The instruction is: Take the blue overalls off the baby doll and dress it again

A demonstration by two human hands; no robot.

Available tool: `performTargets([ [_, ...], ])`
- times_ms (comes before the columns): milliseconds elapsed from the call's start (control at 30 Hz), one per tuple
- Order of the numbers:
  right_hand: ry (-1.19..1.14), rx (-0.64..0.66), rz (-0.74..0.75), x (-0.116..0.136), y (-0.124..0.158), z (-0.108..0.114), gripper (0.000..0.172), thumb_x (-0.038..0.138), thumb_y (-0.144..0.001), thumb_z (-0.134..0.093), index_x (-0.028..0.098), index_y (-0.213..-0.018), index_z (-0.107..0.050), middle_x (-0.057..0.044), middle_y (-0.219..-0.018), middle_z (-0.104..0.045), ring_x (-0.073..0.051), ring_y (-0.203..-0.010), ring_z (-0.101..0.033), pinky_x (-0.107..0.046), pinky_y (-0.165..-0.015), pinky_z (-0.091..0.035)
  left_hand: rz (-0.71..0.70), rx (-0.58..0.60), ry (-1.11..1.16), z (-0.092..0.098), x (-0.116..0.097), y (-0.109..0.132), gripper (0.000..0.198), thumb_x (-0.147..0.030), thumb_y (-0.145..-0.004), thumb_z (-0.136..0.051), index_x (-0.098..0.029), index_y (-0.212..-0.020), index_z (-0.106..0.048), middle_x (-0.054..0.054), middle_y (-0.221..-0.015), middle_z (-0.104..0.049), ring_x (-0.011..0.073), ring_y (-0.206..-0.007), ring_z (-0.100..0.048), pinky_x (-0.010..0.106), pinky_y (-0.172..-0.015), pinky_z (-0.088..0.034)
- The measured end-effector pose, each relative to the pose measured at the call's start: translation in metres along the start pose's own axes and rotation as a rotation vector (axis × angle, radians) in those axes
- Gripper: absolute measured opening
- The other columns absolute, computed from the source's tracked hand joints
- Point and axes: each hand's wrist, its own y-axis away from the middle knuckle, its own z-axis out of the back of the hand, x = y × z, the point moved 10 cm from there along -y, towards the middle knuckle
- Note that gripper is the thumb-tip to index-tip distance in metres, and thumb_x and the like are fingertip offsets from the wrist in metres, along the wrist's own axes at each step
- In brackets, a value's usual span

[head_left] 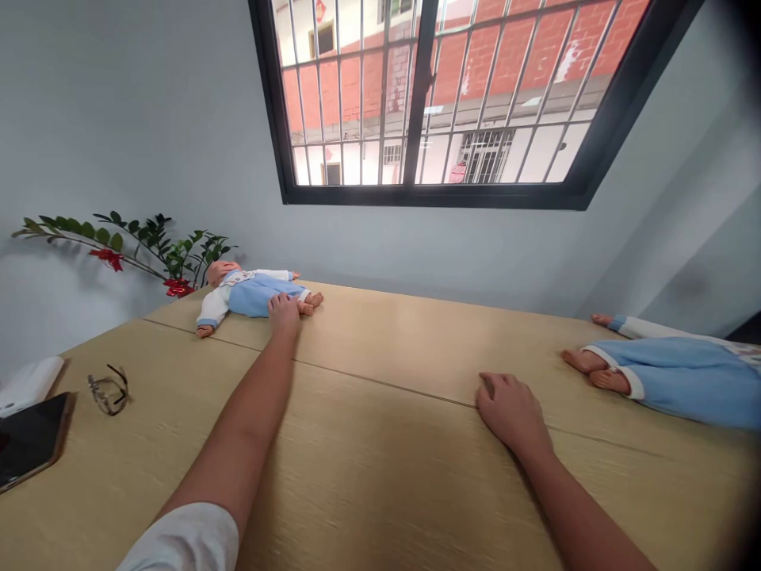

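Note:
A baby doll [253,295] in a light blue and white outfit lies on its back at the table's far left. My left hand [284,311] reaches to its lower legs, fingers curled over the blue trouser leg near the bare feet. My right hand [512,411] rests on the tabletop, loosely bent, with a gap between thumb and index finger and nothing visible in it. To its right lies a second doll [683,377] in similar clothes, feet pointing toward that hand. The second doll's head is out of frame.
The wooden table [380,476] has a seam across it. Glasses [108,392], a dark phone [32,440] and a white object [29,385] lie at the left. A plant [172,254] with red bows stands behind the far left edge, below a barred window [416,194].

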Motion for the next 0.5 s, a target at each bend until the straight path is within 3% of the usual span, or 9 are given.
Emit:
performTargets([
  [167,0.002,-0.012,-0.012,0.001,0.0,0.002,0.044,0.029,-0.094,-0.044,0.019,-0.127,-0.071,-0.017,-0.128,-0.069,-0.034,-0.114,-0.063,-0.046,-0.102,-0.046,-0.051,0.05,-0.024,-0.009,0.003,0.0,0.032,-0.027,-0.098,-0.048,-0.017,-0.12,-0.068,0.017,-0.135,-0.06,0.0335,-0.135,-0.039,0.049,-0.118,-0.02],
  [267,0.003,-0.013,-0.019,0.001,0.0,0.004,0.044,0.029,-0.095,-0.042,0.019,-0.128,-0.07,-0.017,-0.129,-0.068,-0.034,-0.116,-0.063,-0.045,-0.103,-0.046,-0.083,0.102,-0.025,-0.012,0.0,0.004,0.032,-0.022,-0.092,-0.053,-0.017,-0.121,-0.066,0.015,-0.127,-0.067,0.0304,-0.135,-0.044,0.047,-0.121,-0.018],
  [500,-0.013,0.008,-0.034,0.002,0.002,0.01,0.044,0.026,-0.095,-0.043,0.016,-0.127,-0.071,-0.017,-0.13,-0.069,-0.034,-0.117,-0.063,-0.044,-0.102,-0.046,-0.128,0.14,-0.021,0.001,-0.017,0.032,0.04,-0.03,-0.086,-0.061,-0.015,-0.123,-0.063,0.019,-0.123,-0.065,0.0343,-0.126,-0.051,0.048,-0.117,-0.023],
])
